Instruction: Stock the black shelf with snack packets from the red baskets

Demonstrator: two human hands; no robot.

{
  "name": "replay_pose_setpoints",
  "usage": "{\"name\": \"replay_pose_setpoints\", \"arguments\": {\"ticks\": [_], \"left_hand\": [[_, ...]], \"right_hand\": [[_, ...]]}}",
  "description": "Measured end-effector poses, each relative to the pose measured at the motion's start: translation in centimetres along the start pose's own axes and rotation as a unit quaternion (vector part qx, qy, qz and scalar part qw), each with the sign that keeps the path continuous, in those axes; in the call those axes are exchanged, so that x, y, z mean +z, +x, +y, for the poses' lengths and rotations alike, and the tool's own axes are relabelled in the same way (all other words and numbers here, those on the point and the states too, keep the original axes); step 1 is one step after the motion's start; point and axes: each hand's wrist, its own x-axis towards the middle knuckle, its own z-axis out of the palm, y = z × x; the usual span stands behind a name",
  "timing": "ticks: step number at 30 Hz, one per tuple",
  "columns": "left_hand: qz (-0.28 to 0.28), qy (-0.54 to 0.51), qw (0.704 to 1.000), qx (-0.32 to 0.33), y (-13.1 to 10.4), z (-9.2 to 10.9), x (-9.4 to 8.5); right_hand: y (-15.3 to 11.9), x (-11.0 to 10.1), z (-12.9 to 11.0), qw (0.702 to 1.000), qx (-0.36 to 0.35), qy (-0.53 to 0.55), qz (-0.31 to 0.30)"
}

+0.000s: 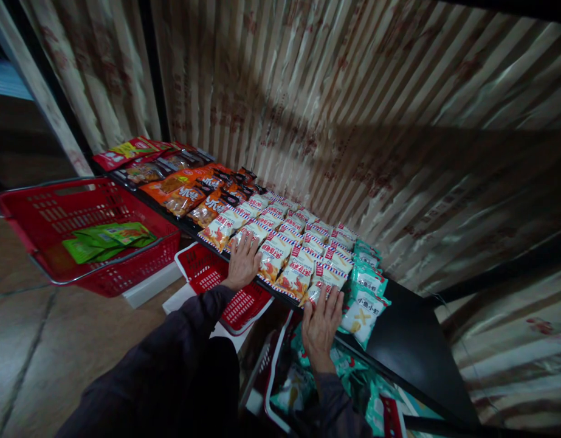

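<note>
Rows of white snack bags with red lettering [276,254] lie on a black shelf [412,340]. My left hand [244,261] rests with fingers stretched out on a front bag toward the left of these rows. Flat on the front bag at their right end lies my right hand [323,322], fingers extended. Neither hand grips anything. Just right of my right hand are teal-and-white snack bags [363,313] in a short column. Orange snack bags [186,198] lie left of the white ones, followed by red snack bags [129,152] at the far left end.
A red shopping basket [129,271] with several green packets [107,240] stands at the left. Under the shelf edge sits another red basket [244,307]. Below my right arm, a white-rimmed basket [271,389] holds teal bags. A pleated patterned curtain [307,91] hangs behind the shelf.
</note>
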Motion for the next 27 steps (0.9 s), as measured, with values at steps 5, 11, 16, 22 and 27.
{"name": "replay_pose_setpoints", "arguments": {"ticks": [5,11,16,22,27], "left_hand": [[0.016,-0.011,1.0,0.0,0.0,-0.3,-0.9],[0.113,-0.003,0.984,-0.14,0.1,-3.0,-2.8],[0.116,-0.06,0.97,-0.204,0.3,-6.4,-2.0],[0.08,-0.059,0.989,-0.113,1.4,-7.0,-1.5],[0.036,-0.043,0.992,-0.113,1.7,-7.3,-1.9]], "right_hand": [[-0.2,0.0,0.1,1.0,-0.003,0.003,0.003],[-0.3,0.0,0.4,1.0,-0.006,0.013,0.003],[-0.1,0.0,0.4,1.0,-0.007,0.011,0.003],[-0.1,0.1,0.4,1.0,-0.003,0.014,-0.012],[0.0,0.0,0.3,1.0,0.005,0.012,-0.02]]}}
